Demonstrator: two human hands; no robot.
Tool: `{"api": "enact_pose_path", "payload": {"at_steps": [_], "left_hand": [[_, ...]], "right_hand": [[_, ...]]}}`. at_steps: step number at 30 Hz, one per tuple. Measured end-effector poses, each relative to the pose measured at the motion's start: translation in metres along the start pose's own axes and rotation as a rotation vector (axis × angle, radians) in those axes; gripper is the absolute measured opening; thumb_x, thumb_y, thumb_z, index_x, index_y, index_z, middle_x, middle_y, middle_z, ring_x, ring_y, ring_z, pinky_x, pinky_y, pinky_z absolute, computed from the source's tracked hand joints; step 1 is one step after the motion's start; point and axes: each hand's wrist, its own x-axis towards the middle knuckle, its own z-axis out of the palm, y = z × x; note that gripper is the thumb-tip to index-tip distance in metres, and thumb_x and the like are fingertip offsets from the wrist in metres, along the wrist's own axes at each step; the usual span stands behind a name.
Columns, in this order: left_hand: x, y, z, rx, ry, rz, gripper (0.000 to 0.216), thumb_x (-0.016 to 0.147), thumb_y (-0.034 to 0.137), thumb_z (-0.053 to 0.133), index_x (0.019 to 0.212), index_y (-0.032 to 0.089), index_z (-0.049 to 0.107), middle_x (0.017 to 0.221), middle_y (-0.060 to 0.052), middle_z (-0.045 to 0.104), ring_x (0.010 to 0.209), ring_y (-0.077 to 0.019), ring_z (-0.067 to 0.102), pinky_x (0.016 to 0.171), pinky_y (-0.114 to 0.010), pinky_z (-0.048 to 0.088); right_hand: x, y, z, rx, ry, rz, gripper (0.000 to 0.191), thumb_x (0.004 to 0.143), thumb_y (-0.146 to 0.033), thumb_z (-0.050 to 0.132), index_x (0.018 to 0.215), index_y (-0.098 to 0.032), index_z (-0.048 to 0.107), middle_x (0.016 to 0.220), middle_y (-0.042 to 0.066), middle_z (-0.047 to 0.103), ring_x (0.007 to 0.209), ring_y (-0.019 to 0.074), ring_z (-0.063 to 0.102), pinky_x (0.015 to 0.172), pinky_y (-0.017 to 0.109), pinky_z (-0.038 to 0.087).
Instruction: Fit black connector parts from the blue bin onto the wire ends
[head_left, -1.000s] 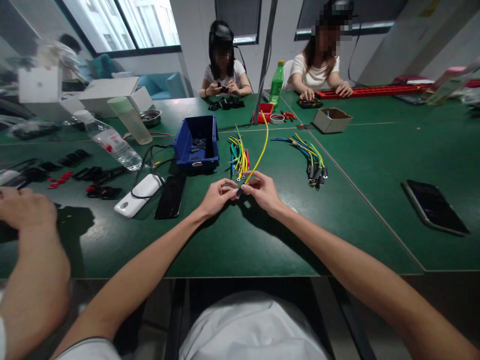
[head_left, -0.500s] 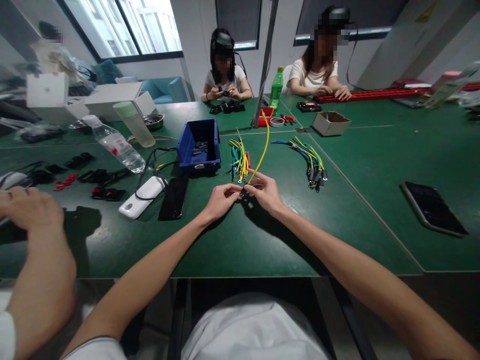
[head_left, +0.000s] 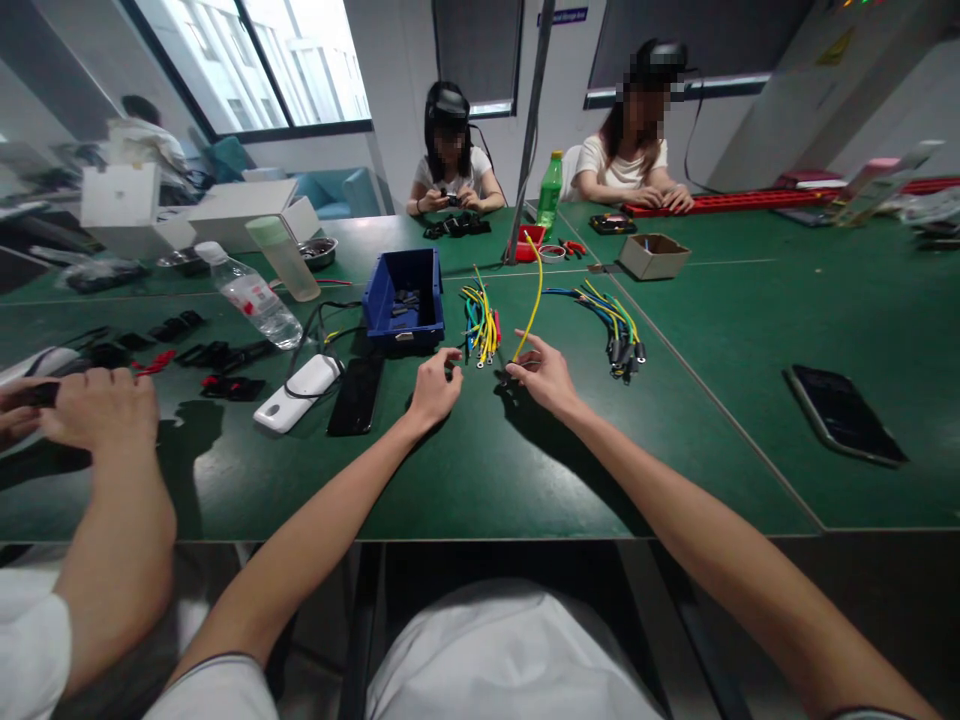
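Note:
My right hand pinches a yellow wire near its lower end. The wire curves upward from my fingers, and a small dark end piece shows at the fingertips. Apart from it on the left, my left hand hovers with fingers curled and a gap between thumb and forefinger; a dark spot in that gap is too small to make out. Beyond my hands lies a bunch of yellow, green and blue wires with ring terminals. Another bunch of wires, with black sleeves at the near ends, lies to the right.
A blue bin holds small dark pieces. Left of my hands lie a black phone, a white power bank and a water bottle. Another phone is far right. A co-worker's hand is at the left; two people sit opposite.
My left hand has let go of the wire's end and moved left, away from my right hand. My right hand still holds the yellow wire. The view has tilted slightly.

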Motion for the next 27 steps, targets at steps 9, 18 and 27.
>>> {"api": "enact_pose_path", "payload": {"at_steps": [9,18,27], "left_hand": [[0.032,-0.007,0.015,0.103,0.075,0.078,0.032,0.082,0.010,0.046,0.112,0.013,0.058,0.108,-0.013,0.063,0.094,-0.0222,0.061,0.092,-0.037,0.045],[0.044,-0.016,0.040,0.042,0.029,0.051,0.031,0.083,0.018,0.051,0.113,0.014,0.057,0.111,-0.013,0.061,0.104,-0.0238,0.058,0.096,-0.040,0.044],[0.044,-0.025,0.038,0.020,0.002,0.085,0.042,0.073,0.011,0.057,0.115,0.014,0.055,0.116,-0.012,0.057,0.106,-0.0239,0.057,0.095,-0.038,0.045]], "right_hand": [[0.000,-0.013,-0.020,-0.116,0.030,-0.032,0.063,0.070,-0.020,0.065,0.131,-0.019,0.053,0.074,0.001,0.066,0.061,0.0131,0.062,0.065,0.028,0.052],[0.004,-0.010,-0.028,-0.141,0.049,-0.018,0.061,0.071,-0.019,0.062,0.131,-0.020,0.053,0.072,-0.001,0.063,0.058,0.0116,0.059,0.063,0.026,0.050],[0.014,-0.003,-0.042,-0.214,0.118,0.021,0.061,0.070,-0.019,0.061,0.131,-0.022,0.053,0.073,0.000,0.060,0.060,0.0125,0.058,0.064,0.027,0.048]]}}
